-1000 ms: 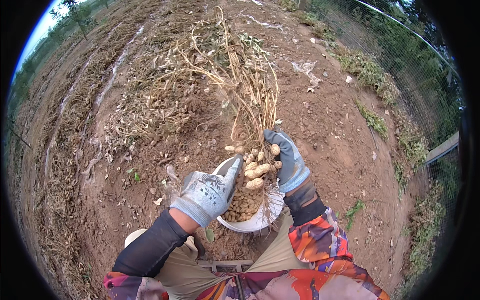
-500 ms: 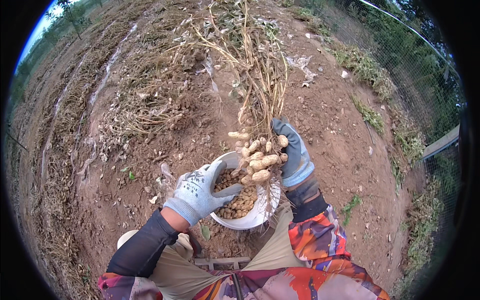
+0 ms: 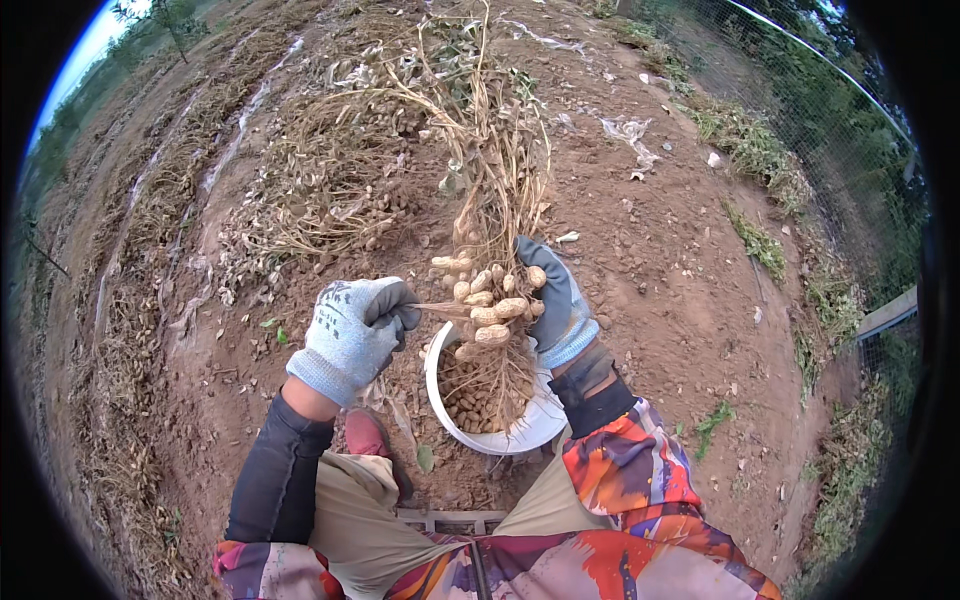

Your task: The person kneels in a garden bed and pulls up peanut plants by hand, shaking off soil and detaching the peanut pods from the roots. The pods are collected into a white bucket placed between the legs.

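My right hand (image 3: 558, 305), in a grey-blue glove, is wrapped round a bunch of dried peanut plants (image 3: 500, 180). Pale peanuts (image 3: 492, 312) cluster at the lower end of the bunch, against my palm, and thin roots dangle below them. My left hand (image 3: 358, 328), gloved alike, is closed beside the cluster. Thin brownish strands run from its fingers to the plants, and their tips are hidden in the fist. Under the hanging roots stands a white bucket (image 3: 535, 432) partly filled with loose peanuts (image 3: 470, 405).
Heaps of pulled, dried plants (image 3: 310, 210) lie on the soil at the left and ahead. Scraps of plastic film (image 3: 632, 135) are scattered about. A mesh fence (image 3: 800, 95) borders the right side. My red shoe (image 3: 367, 437) is left of the bucket, near a low stool (image 3: 450, 520).
My left hand has left the bucket's opening, moved up and left, and closed on thin strands of the plants. My right hand still grips the bunch, slightly farther left.
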A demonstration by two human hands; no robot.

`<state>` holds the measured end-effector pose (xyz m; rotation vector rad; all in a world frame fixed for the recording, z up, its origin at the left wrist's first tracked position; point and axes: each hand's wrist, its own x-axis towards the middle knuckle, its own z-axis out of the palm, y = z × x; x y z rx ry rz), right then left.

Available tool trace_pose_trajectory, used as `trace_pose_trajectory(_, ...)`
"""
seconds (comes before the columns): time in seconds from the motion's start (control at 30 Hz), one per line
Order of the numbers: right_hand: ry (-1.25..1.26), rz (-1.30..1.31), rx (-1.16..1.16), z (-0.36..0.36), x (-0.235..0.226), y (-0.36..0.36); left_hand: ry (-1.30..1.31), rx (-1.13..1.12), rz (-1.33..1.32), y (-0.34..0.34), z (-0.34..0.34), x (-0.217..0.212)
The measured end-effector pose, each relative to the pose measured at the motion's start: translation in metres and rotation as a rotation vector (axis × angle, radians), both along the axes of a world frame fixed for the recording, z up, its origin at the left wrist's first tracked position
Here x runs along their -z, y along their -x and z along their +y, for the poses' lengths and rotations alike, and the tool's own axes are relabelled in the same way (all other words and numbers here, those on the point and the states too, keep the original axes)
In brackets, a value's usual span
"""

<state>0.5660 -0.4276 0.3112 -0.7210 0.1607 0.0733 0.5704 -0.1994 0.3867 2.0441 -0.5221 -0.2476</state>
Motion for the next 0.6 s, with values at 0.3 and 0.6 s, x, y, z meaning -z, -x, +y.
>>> trace_pose_trajectory(0.3, -0.15, -0.104, 0.078, 0.009, 0.001, -0.018, -0.807, -0.388, -0.345, -0.046, 0.107, 0.019)
trace_pose_trajectory(0.6, 0.08, -0.14, 0.023, 0.009, 0.002, -0.011, 0.032, -0.03, 0.437, -0.031, 0.019, 0.041)
